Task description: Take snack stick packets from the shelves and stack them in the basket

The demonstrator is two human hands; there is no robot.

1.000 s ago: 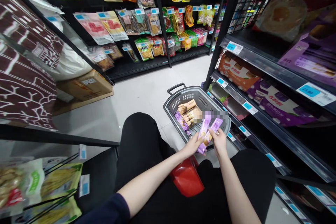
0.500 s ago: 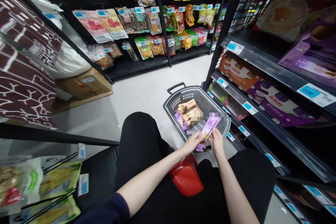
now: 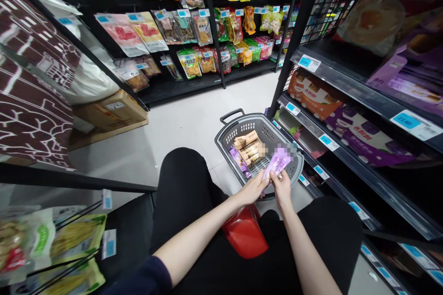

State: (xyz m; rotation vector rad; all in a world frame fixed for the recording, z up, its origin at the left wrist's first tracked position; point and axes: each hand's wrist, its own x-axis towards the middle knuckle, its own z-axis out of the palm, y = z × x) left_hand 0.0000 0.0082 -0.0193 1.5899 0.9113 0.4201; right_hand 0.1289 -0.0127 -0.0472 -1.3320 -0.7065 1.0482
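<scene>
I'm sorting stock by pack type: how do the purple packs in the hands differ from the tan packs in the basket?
The purple packs are purple and held by both the left hand and right hand over the basket's near rim; the tan packs are brownish and lie loose inside the grey basket, untouched. Both are slim, elongated packs.

A pixelated patch blurs the upper ends of the purple packets (image 3: 277,164) and part of the tan boxes (image 3: 249,147) in the grey basket (image 3: 231,134) — their print cannot be read. The right hand (image 3: 281,187) covers the packets' lower ends. Price tags (image 3: 405,120) are too small to read, and the purple cartons (image 3: 411,71) are cut off at the right edge.
</scene>
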